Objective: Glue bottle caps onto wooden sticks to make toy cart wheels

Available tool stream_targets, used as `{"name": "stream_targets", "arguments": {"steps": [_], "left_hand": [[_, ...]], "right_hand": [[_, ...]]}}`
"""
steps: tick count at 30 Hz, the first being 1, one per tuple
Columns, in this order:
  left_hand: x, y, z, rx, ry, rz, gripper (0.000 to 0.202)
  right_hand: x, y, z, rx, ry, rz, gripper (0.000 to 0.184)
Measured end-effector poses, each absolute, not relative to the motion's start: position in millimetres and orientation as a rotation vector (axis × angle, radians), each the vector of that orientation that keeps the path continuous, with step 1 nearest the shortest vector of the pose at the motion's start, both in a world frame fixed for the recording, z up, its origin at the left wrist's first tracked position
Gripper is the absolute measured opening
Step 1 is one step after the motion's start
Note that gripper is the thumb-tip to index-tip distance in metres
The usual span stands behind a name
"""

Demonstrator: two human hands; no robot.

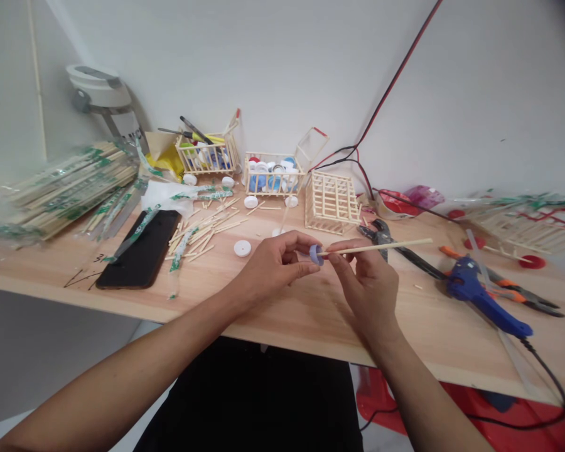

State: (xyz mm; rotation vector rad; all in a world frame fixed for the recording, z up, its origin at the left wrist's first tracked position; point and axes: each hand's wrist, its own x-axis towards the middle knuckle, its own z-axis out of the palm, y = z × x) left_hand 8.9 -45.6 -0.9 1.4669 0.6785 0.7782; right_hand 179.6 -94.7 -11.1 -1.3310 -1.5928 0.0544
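Both hands are up over the middle of the surface (306, 320) here! The left hand (273, 267) has its grip clenched on a blue cap (316, 254), thumb and fingers pinching it at the rim. The right hand (365, 282) grips a wooden stick (381, 248) close to that cap, with the stick's end meeting the cap and the rest running out to the right. Just beyond, pliers (419, 267) lie near the right hand, with a blue glue gun (480, 295) farther right. Upper centre, a stick cage (332, 202) stands beside a stick cart (275, 174) loaded with bottle caps, while a white cap (242, 248) lies left of the hands, near a black phone (139, 251).
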Motion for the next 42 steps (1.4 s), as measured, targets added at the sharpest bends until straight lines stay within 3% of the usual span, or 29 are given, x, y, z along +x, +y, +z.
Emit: {"name": "stream_targets", "arguments": {"steps": [42], "left_hand": [[7.2,-45.7,0.6,1.519,0.699,0.773,0.034]], "right_hand": [[180.7,-94.7,-13.3,-1.312,-1.604,0.084,0.007]]}}
